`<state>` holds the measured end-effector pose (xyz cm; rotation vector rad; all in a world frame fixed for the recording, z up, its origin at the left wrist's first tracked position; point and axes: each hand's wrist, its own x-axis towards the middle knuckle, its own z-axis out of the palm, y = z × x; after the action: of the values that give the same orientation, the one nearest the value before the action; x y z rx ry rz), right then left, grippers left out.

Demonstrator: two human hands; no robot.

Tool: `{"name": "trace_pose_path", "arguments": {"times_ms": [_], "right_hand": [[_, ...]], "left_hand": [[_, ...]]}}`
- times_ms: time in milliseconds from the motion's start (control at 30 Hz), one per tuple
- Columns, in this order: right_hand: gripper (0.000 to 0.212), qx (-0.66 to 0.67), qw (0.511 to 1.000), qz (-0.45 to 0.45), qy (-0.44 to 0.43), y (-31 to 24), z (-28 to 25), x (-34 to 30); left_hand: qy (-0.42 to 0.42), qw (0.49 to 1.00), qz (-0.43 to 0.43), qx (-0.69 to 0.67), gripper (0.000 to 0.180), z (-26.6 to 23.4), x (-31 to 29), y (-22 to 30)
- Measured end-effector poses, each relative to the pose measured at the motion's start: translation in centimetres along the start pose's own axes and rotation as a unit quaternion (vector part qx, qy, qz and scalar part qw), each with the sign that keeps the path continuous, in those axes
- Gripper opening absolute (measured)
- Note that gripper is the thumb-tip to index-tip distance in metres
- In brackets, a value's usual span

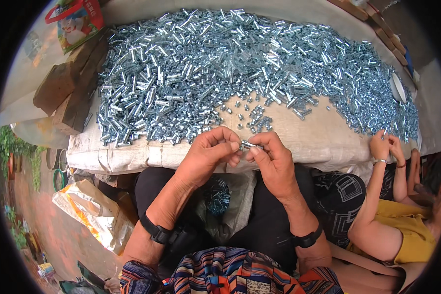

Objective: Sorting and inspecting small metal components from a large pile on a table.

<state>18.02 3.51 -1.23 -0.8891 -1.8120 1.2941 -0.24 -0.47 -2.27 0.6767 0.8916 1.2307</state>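
Note:
My left hand (213,152) and my right hand (273,159) meet over the near edge of the cloth-covered table. A short shiny metal sleeve (248,144) lies between them, pinched by my right thumb and fingers. My left thumb and forefinger are pressed together at its left end; whatever small piece they hold is mostly hidden. Just beyond my hands is a small cluster of loose metal nuts (259,120). A wide heap of zinc-coloured metal sleeves (201,63) covers most of the table behind it.
Finer metal parts (362,93) and a white dish (398,87) are at the right. Wooden blocks (66,95) edge the left side. An open sack (218,196) with metal parts sits between my knees. A co-worker's hands (384,147) hold a small part at the right.

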Motion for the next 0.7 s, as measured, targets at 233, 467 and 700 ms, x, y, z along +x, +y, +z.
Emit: {"name": "trace_pose_path", "arguments": {"times_ms": [233,467,700], "right_hand": [[0.013,-0.093,0.995,-0.03,-0.006,-0.5,-0.1,-0.2],[0.012,-0.076,0.996,-0.007,-0.034,-0.7,-0.3,-0.3],[0.012,0.082,0.992,0.068,-0.071,0.2,-0.6,-0.1]], "left_hand": [[-0.033,0.999,-0.021,0.006,0.009,-0.6,-0.2,0.4],[-0.049,0.998,-0.023,0.014,0.009,-1.2,-0.3,0.4],[-0.05,0.998,-0.026,0.025,0.007,-0.9,-0.2,0.6]]}}
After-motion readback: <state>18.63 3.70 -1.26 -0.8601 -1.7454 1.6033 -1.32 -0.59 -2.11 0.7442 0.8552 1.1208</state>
